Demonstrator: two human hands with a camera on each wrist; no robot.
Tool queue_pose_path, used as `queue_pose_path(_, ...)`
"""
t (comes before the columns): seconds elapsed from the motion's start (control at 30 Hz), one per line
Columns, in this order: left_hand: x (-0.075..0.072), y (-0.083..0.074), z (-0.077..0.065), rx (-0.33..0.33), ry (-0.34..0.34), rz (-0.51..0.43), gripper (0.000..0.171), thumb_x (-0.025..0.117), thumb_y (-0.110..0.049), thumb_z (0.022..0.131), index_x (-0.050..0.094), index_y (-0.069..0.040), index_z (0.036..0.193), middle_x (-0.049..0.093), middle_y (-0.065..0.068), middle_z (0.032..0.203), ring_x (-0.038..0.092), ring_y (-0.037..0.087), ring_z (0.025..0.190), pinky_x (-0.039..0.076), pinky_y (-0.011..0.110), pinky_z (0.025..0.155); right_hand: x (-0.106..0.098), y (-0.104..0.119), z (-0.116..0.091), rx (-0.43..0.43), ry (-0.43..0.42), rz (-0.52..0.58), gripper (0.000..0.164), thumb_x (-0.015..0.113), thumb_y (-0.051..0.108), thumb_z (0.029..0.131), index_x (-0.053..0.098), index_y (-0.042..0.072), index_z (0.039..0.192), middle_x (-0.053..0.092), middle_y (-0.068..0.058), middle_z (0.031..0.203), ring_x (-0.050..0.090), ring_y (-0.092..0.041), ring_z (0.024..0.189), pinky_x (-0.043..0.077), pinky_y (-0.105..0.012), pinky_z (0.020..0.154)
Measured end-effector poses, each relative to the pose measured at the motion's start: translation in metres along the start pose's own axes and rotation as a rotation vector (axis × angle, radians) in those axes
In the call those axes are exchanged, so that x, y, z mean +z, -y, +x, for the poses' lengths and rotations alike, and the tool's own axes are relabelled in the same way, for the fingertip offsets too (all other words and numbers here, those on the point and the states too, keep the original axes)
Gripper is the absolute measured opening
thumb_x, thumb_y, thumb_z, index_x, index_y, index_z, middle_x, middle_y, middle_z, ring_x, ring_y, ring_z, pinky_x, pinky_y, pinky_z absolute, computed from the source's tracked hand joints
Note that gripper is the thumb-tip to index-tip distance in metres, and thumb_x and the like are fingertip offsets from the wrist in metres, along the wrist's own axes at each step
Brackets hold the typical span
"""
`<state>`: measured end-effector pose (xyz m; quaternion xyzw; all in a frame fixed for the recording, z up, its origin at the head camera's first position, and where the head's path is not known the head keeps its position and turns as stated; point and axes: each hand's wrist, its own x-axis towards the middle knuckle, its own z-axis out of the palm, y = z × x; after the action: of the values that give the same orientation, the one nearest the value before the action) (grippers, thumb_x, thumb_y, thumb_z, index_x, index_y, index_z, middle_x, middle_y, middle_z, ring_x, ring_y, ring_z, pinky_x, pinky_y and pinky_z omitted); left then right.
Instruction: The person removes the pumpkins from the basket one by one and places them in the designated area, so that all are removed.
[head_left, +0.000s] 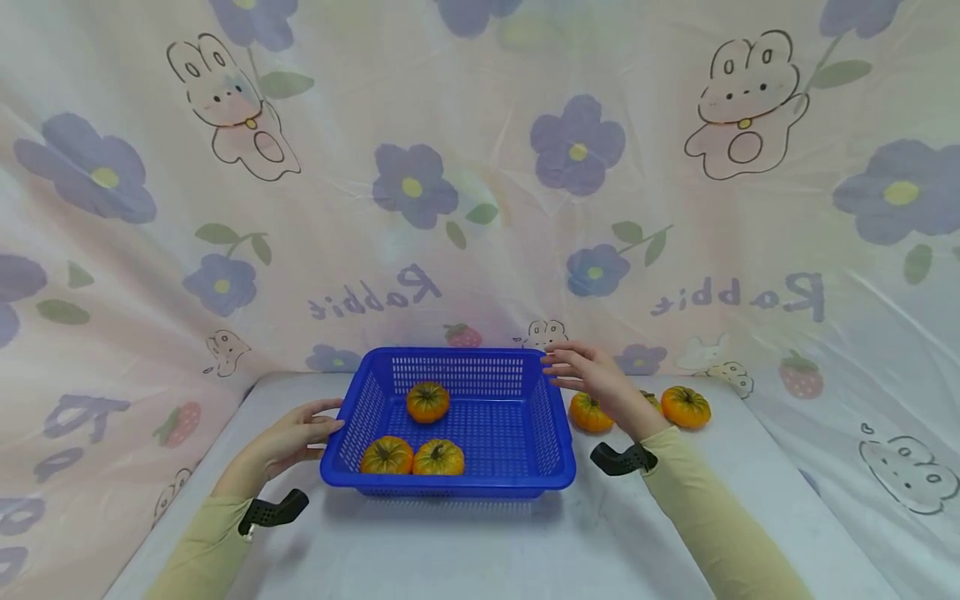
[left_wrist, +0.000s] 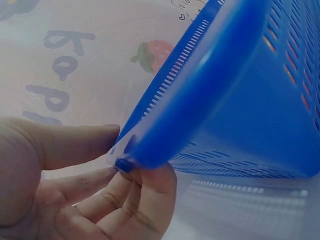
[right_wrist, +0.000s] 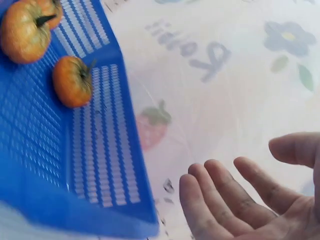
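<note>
A blue plastic basket (head_left: 480,482) with slotted walls stands on the table. Inside it are three small pumpkins: one toward the back (head_left: 428,402), and a pair side by side at the front left, an orange one (head_left: 387,456) and a yellower one (head_left: 438,457). My left hand (head_left: 296,437) grips the basket's left rim; in the left wrist view the thumb lies at the edge and curled fingers (left_wrist: 155,192) reach under it. Above the basket's right back corner, my right hand (head_left: 592,377) has its fingers spread and holds nothing. The right wrist view shows its palm empty.
More small pumpkins lie on the white table (head_left: 450,558) right of the basket: one (head_left: 591,413) near its wall, one (head_left: 686,407) farther right, and another (head_left: 651,402) partly hidden by the right arm. A patterned curtain (head_left: 487,250) hangs behind and around the table.
</note>
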<state>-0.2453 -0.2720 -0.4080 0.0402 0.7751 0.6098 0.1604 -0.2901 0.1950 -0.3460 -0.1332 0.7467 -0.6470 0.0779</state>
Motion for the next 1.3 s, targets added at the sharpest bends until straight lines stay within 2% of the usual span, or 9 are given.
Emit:
queue_pose_path(0.17, 0.0, 0.003, 0.002, -0.016, 0.002, -0.019, 0.06, 0.053, -0.023, 0.1, 0.026, 0.007, 0.144, 0.06, 0.017, 0.116, 0.061, 0.026, 0.098, 0.052, 0.042, 0.084, 0.023, 0.001, 0.009, -0.008, 0.072, -0.028, 0.041, 0.048, 0.024, 0.102, 0.049, -0.003, 0.132, 0.055, -0.025, 0.126, 0.055, -0.04, 0.114, 0.045, -0.047, 0.095)
queue_pose_path(0.3, 0.001, 0.003, 0.003, -0.02, -0.002, -0.021, 0.054, 0.047, -0.02, 0.102, 0.027, 0.011, 0.142, 0.059, 0.017, 0.115, 0.06, 0.024, 0.098, 0.052, 0.041, 0.084, 0.04, 0.001, 0.015, 0.021, 0.134, -0.055, 0.04, 0.048, 0.025, 0.102, 0.05, 0.0, 0.132, 0.055, -0.022, 0.127, 0.054, -0.039, 0.116, 0.045, -0.046, 0.095)
queue_pose_path(0.5, 0.001, 0.003, 0.003, -0.011, 0.001, -0.015, 0.051, 0.044, -0.017, 0.103, 0.027, 0.011, 0.142, 0.059, 0.017, 0.115, 0.061, 0.024, 0.097, 0.052, 0.04, 0.083, 0.064, -0.007, 0.027, 0.052, 0.233, -0.086, 0.035, 0.05, 0.021, 0.1, 0.055, 0.0, 0.128, 0.058, -0.023, 0.123, 0.06, -0.035, 0.109, 0.047, -0.046, 0.092)
queue_pose_path(0.77, 0.001, 0.002, 0.002, 0.002, 0.009, -0.009, 0.051, 0.043, -0.015, 0.103, 0.025, 0.013, 0.142, 0.058, 0.019, 0.116, 0.062, 0.025, 0.097, 0.053, 0.04, 0.082, 0.084, -0.02, 0.038, 0.106, 0.319, -0.052, 0.036, 0.051, 0.021, 0.1, 0.055, -0.001, 0.128, 0.063, -0.017, 0.116, 0.06, -0.037, 0.109, 0.048, -0.046, 0.091)
queue_pose_path(0.93, 0.001, 0.001, 0.002, 0.005, 0.018, -0.021, 0.051, 0.043, -0.015, 0.103, 0.025, 0.013, 0.142, 0.058, 0.02, 0.116, 0.062, 0.025, 0.097, 0.053, 0.04, 0.082, 0.098, -0.021, 0.044, 0.139, 0.356, -0.056, 0.036, 0.05, 0.022, 0.1, 0.056, 0.0, 0.127, 0.062, -0.021, 0.118, 0.058, -0.039, 0.11, 0.047, -0.049, 0.092)
queue_pose_path(1.1, 0.001, 0.001, 0.001, 0.008, 0.021, -0.025, 0.05, 0.042, -0.014, 0.103, 0.026, 0.013, 0.141, 0.059, 0.02, 0.115, 0.062, 0.025, 0.097, 0.053, 0.04, 0.082, 0.111, -0.022, 0.048, 0.165, 0.424, -0.089, 0.04, 0.049, 0.022, 0.101, 0.052, -0.004, 0.131, 0.06, -0.022, 0.118, 0.052, -0.045, 0.116, 0.044, -0.053, 0.094)
queue_pose_path(1.3, 0.002, 0.001, 0.002, 0.009, 0.02, -0.018, 0.05, 0.044, -0.015, 0.103, 0.026, 0.013, 0.141, 0.059, 0.02, 0.116, 0.062, 0.026, 0.098, 0.053, 0.04, 0.082, 0.121, -0.026, 0.051, 0.196, 0.462, -0.144, 0.044, 0.048, 0.025, 0.101, 0.049, -0.004, 0.134, 0.059, -0.023, 0.12, 0.053, -0.044, 0.115, 0.046, -0.051, 0.092)
